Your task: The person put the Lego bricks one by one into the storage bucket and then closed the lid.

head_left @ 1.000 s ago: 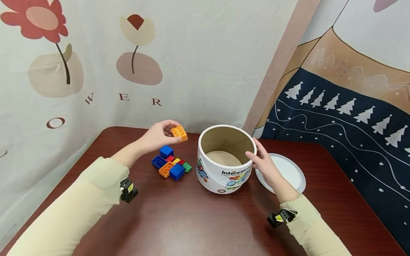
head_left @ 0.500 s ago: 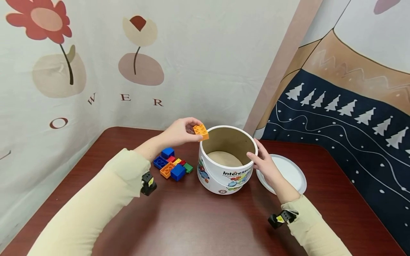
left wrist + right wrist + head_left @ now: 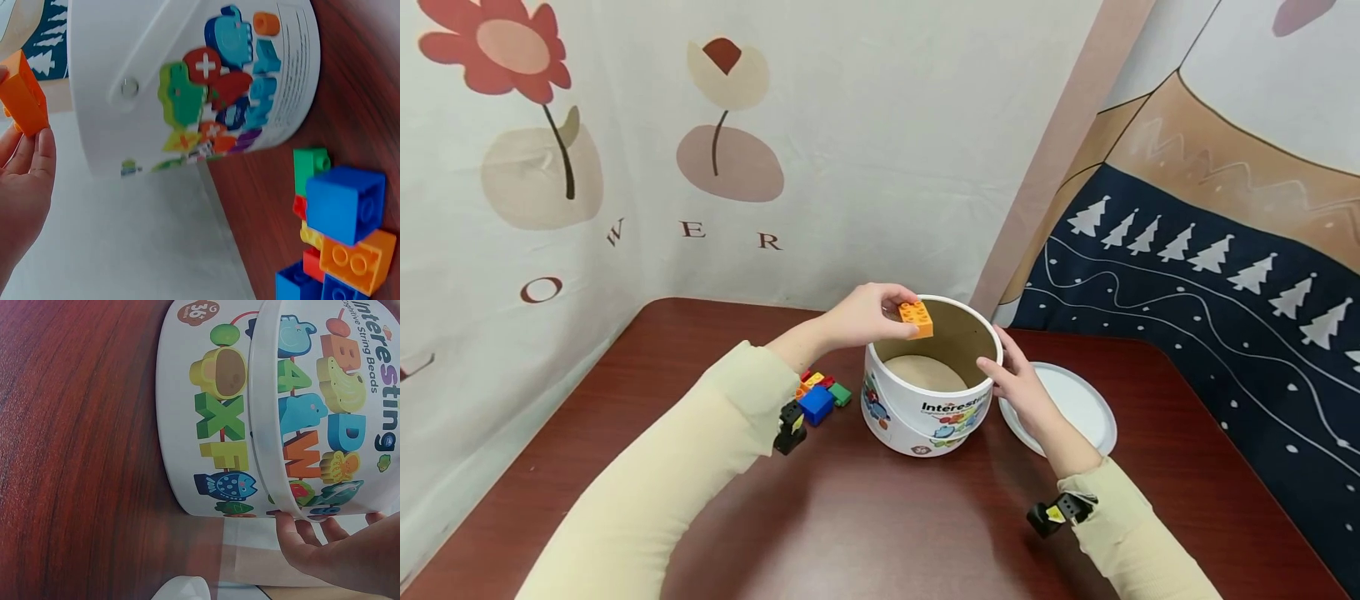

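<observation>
My left hand (image 3: 867, 317) pinches an orange brick (image 3: 916, 319) just over the left rim of the white bucket (image 3: 928, 408); the same orange brick (image 3: 22, 94) shows at my fingertips in the left wrist view. The bucket stands open and I see no bricks inside. My right hand (image 3: 1018, 379) rests with fairly straight fingers against the bucket's right side, its fingertips (image 3: 312, 534) touching the white wall (image 3: 206, 412). A pile of loose bricks (image 3: 820, 396) lies left of the bucket, partly hidden by my left sleeve; the left wrist view shows its blue brick (image 3: 344, 203) and another orange one (image 3: 353, 259).
A white round lid (image 3: 1075, 404) lies flat on the dark red table (image 3: 865, 517), right of the bucket and behind my right hand. Printed cloth hangs close behind the table on the back and right sides.
My left hand has carried the orange brick to the right, from above the brick pile to over the bucket's rim. The right hand has stayed on the bucket.
</observation>
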### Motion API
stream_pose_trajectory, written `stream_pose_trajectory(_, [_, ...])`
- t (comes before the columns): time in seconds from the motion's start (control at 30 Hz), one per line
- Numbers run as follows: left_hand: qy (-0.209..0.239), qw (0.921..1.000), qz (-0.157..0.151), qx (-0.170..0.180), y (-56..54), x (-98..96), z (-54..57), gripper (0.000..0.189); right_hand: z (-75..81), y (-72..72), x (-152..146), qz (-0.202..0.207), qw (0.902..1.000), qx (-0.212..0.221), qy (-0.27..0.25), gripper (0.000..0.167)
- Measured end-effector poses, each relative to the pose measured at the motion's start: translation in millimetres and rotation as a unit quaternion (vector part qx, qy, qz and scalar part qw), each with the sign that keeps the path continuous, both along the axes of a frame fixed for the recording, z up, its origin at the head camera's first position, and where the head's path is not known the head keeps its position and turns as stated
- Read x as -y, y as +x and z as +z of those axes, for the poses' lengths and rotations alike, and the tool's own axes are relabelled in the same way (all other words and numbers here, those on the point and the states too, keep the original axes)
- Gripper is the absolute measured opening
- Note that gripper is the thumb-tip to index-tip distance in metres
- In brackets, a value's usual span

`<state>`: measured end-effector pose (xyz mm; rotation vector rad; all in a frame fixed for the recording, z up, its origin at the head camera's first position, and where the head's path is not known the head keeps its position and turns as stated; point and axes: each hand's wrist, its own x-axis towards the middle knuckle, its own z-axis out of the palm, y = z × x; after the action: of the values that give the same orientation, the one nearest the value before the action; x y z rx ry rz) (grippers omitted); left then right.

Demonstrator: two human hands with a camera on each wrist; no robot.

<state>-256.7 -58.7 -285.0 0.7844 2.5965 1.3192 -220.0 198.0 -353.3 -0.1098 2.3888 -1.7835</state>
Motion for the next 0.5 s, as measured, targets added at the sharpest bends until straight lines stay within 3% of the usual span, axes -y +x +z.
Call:
stream_pose_trajectory(0.23, [-0.014, 0.9996, -0.022, 0.011, 1.0, -16.4, -7.1, 0.051, 1.1, 0.5, 0, 0.003, 1.0, 0.002, 0.002, 0.067])
stream_pose_trajectory(0.5, [-0.015, 0.9989, -0.043, 0.012, 2.0, -19.5, -13.7, 0.054, 1.8, -0.5, -1, 0.003, 1.0, 0.003, 0.003, 0.066])
